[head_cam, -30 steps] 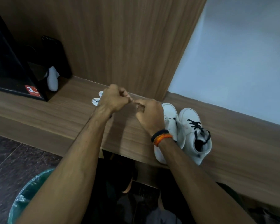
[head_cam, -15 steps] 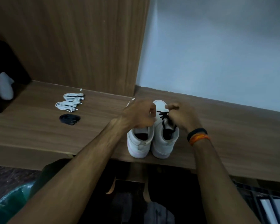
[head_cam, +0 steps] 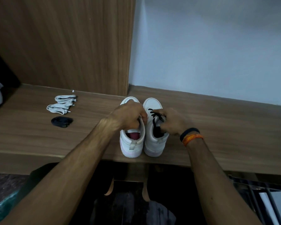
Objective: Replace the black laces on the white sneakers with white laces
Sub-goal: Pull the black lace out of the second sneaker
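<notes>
Both hands are now working at the sneakers on the shelf's front edge, having left the lace bundles. The left hand (head_cam: 128, 116) is gripping the unlaced left sneaker (head_cam: 132, 140); the right hand (head_cam: 170, 122) is pinching the black lace (head_cam: 155, 113) on the right sneaker (head_cam: 154, 143). White laces (head_cam: 62, 103) are lying unused toward the shelf's back left, so removal is evidently starting.

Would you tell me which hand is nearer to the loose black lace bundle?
Left. The left hand grips the left sneaker, nearer the black lace bundle; the right hand lies beyond it.

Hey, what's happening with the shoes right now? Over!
Left hand grips left sneaker. Right hand pinches black lace on right sneaker. White laces waiting aside. Nothing blocking.
</notes>
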